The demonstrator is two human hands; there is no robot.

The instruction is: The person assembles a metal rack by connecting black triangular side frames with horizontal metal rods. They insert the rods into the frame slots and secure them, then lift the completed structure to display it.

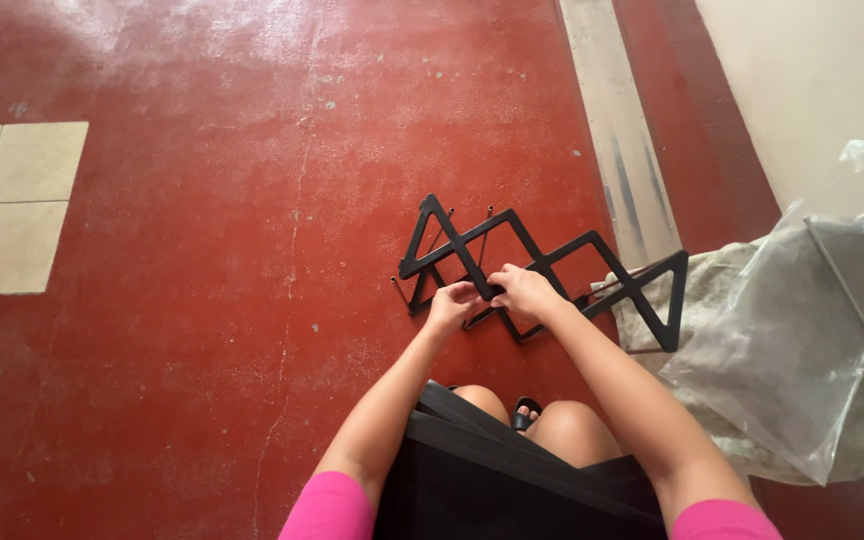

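Note:
A black zigzag metal frame (542, 262) made of crossed flat bars and thin rods lies on the red floor in front of me. My left hand (452, 303) pinches a bar near the frame's middle. Close beside it, my right hand (524, 290) grips the frame at a crossing point. The two hands almost touch. My knees and a black sandal (525, 412) show below the hands, with black flat pieces (492, 440) resting across my lap.
A crumpled clear plastic bag (812, 340) with a thin rod lies at the right, against a pale wall (812, 70). A grey strip (617, 130) runs along the floor. Beige tiles (12, 205) sit at the left.

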